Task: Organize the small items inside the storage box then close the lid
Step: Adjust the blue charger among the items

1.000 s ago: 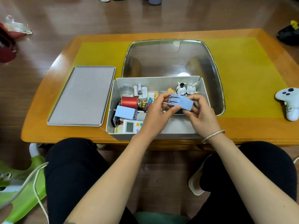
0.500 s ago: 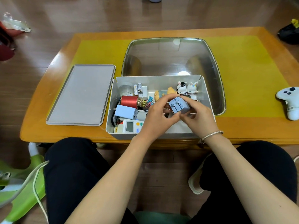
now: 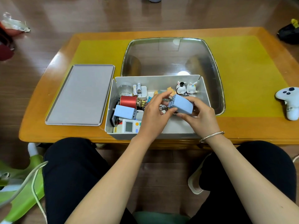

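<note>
I see both hands over the open storage box (image 3: 204, 88) near the table's (image 3: 242, 126) front edge. Left hand (image 3: 153, 113) and right hand (image 3: 200, 117) both grip a blue charger block (image 3: 182, 105), prongs probably toward the left hand. Lid (image 3: 80, 94) lies flat left of the box, just beside it.

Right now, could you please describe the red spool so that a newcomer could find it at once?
Start at the open grey storage box on the wooden table and look at its left half. The red spool lies on its side there, behind a pale blue charger and in front of two batteries. It is the only red cylinder.
</note>
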